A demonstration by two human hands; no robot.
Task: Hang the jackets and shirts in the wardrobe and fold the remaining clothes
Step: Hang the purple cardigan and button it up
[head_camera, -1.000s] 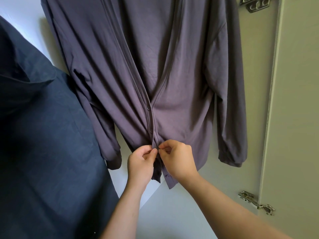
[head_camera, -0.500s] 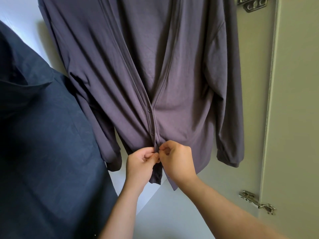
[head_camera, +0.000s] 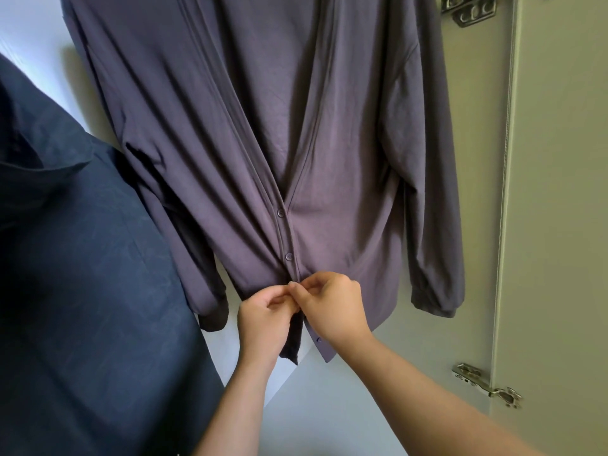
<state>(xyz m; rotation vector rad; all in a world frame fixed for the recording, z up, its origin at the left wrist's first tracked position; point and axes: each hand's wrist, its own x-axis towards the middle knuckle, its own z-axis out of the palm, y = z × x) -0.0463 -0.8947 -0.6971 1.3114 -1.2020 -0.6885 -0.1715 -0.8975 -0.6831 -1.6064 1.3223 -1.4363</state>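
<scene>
— Both hands pinch the placket: left hand (head_camera: 263, 319) and right hand (head_camera: 334, 307), fingertips meeting just under the lower button (head_camera: 289, 256).
— Where is the shirt?
— The purple shirt (head_camera: 214, 126) hangs straight ahead, open above the top button (head_camera: 280, 212), hem corners loose below the hands.
— Room at the sides?
— On the left a dark blue garment (head_camera: 82, 274) overlaps one sleeve. The other cuff hangs near the wardrobe door (head_camera: 559, 192), apart from its edge, above the lower hinge (head_camera: 487, 385).

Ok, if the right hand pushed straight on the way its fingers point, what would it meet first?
The left hand: the right hand points leftward, both pinching the purple cardigan placket fingertip to fingertip. Only that fabric seems to lie between them.
</scene>
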